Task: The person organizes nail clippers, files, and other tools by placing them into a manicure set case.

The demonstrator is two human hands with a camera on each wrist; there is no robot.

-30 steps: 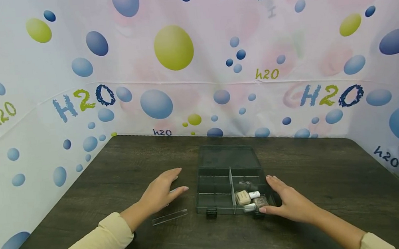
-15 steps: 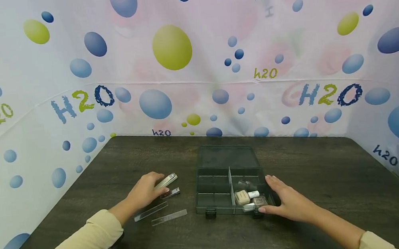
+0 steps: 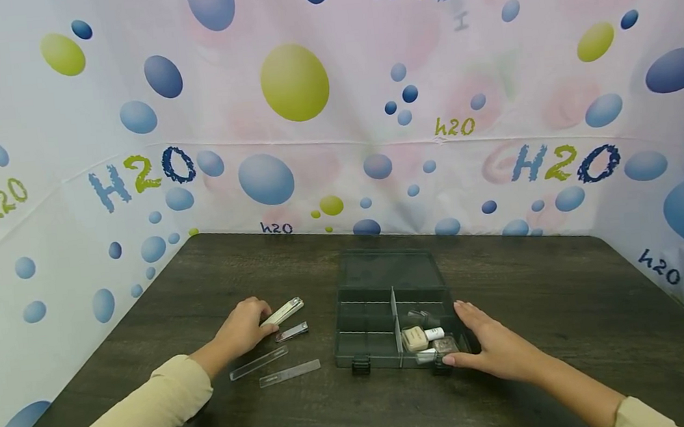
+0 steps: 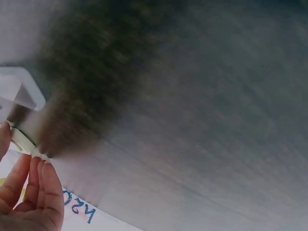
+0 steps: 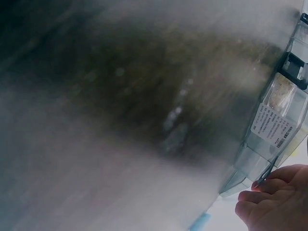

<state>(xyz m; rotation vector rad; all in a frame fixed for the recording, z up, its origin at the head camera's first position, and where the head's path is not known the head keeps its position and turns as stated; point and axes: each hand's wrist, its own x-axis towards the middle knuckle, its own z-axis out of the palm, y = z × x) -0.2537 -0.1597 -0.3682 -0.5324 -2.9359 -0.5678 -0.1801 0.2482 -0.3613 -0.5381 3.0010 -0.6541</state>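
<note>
My left hand (image 3: 243, 327) is on the left part of the table and pinches the near end of a large nail clipper (image 3: 283, 311) between thumb and fingers. A smaller nail clipper (image 3: 292, 332) lies just beside it. In the left wrist view the fingertips meet at the clipper's pale edge (image 4: 21, 142). Straight fingers of my right hand (image 3: 503, 349) lie along the right side of a dark see-through organizer box (image 3: 368, 361), thumb at its front corner. Its lid stands folded back. A beige nail polish bottle (image 3: 416, 338) and other small bottles lie in its right compartments.
Two clear plastic strips (image 3: 289, 373) lie on the dark wooden table (image 3: 509, 280) between my left sleeve and the box. An upright divider (image 3: 396, 318) splits the box; the left compartments hold nothing visible. A patterned curtain (image 3: 313, 175) hangs behind.
My left hand has drawn back toward the left and downward, uncovering both nail clippers and one plastic strip; it now pinches the large clipper. The right hand has stayed at the box.
</note>
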